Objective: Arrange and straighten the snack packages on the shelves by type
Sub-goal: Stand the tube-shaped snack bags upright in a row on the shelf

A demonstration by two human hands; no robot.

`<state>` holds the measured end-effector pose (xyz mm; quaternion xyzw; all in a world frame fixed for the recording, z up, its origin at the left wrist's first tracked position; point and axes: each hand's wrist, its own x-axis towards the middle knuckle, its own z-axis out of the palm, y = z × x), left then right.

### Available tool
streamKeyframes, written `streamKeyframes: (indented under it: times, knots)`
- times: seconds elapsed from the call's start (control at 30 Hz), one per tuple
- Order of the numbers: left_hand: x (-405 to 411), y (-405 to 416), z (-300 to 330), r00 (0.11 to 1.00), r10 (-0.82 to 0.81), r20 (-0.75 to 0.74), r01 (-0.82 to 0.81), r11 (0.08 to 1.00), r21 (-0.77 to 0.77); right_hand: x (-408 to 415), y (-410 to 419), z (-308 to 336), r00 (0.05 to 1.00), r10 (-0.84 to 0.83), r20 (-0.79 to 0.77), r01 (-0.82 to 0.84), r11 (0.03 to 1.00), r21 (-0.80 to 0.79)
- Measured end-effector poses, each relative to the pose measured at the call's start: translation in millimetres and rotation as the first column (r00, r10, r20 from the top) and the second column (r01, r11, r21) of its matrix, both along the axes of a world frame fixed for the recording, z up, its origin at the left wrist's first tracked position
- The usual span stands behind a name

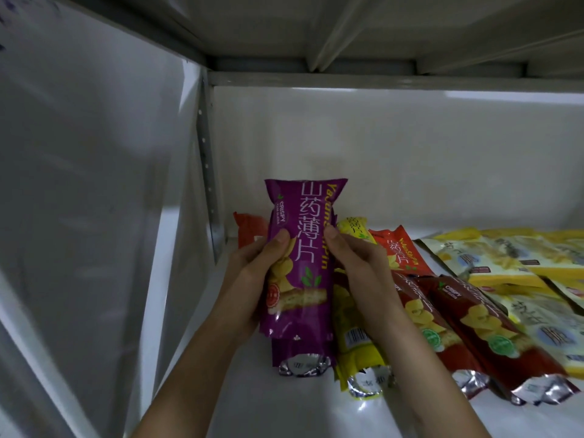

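Both hands, left hand (252, 263); right hand (357, 260), grip one purple pack (300, 248).

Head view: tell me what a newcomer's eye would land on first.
The purple snack package stands out first, held upright in mid-frame, gripped by the left hand and the right hand on either side. Next come the dark red packages lying in a slanted row on the white shelf to the right, with pale yellow bags heaped behind them.
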<state>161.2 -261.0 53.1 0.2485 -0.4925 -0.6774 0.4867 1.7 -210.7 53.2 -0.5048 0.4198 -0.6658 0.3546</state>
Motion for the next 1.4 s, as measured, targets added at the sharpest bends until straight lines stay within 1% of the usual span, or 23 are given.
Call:
streamKeyframes:
  times: [0.07, 0.13, 0.27, 0.33, 0.43, 0.5, 0.6, 0.67, 0.7, 0.8, 0.9, 1.1, 1.2, 1.3, 1.4]
  knots:
    - [-1, 0, 0, 1.000, -0.022, 0.015, 0.021, 1.000, 0.012, -2, 0, -2, 1.000, -0.018, 0.005, 0.018, 1.000, -0.018]
    - [-1, -1, 0, 1.000, -0.028, -0.010, 0.028, 0.999, 0.036, -2, -1, -3, 1.000, -0.012, -0.017, 0.012, 1.000, -0.014]
    - [3, -2, 2, 1.000, 0.011, 0.011, -0.012, 0.998, 0.065, 3, 1, -3, 0.996, 0.065, -0.059, -0.062, 0.997, 0.048]
    - [6, -2, 2, 1.000, 0.005, 0.020, -0.006, 0.998, 0.062, 4, 2, -2, 0.995, 0.070, -0.065, -0.065, 0.995, 0.075]
    - [5, 1, 3, 0.998, 0.006, 0.057, -0.009, 0.999, 0.044, 3, 1, -2, 0.997, -0.007, -0.073, 0.010, 0.999, 0.031]
    - [2, 1, 3, 0.996, -0.025, 0.091, 0.022, 0.999, 0.037, 3, 0, -1, 0.997, -0.060, -0.044, 0.060, 0.998, 0.006]
    - [1, 2, 5, 0.994, -0.062, 0.087, 0.056, 0.996, 0.072, 2, -3, -2, 0.995, -0.101, -0.011, 0.101, 0.995, -0.012]
    - [0, 2, 5, 0.995, -0.057, 0.078, 0.050, 0.995, 0.091, 4, -3, -3, 0.991, -0.124, -0.050, 0.123, 0.992, -0.020]
    - [0, 1, 6, 0.995, -0.034, 0.089, 0.026, 0.995, 0.092, 7, -3, -3, 0.991, -0.114, -0.075, 0.114, 0.993, -0.011]
    - [4, -1, 8, 0.988, 0.043, 0.149, -0.057, 0.994, 0.090, 8, -1, -2, 0.996, -0.037, -0.075, 0.040, 0.998, 0.044]
    - [7, 1, 8, 0.987, 0.051, 0.154, -0.063, 0.995, 0.074, 7, 1, -2, 0.993, -0.004, -0.115, 0.013, 0.997, 0.079]
    - [4, 3, 9, 0.983, 0.039, 0.180, -0.048, 0.998, 0.049, 12, -4, -2, 0.995, -0.073, -0.070, 0.076, 0.996, 0.039]
    - [3, 1, 9, 0.980, 0.063, 0.189, -0.074, 0.996, 0.052, 10, -8, -6, 0.988, -0.092, -0.122, 0.098, 0.994, 0.041]
    - [4, 1, 8, 0.976, 0.096, 0.197, -0.109, 0.993, 0.053, 15, -4, -6, 0.993, -0.026, -0.118, 0.037, 0.995, 0.093]
    - [8, 1, 8, 0.981, 0.105, 0.164, -0.117, 0.991, 0.065, 17, 0, -7, 0.995, 0.024, -0.099, -0.014, 0.995, 0.102]
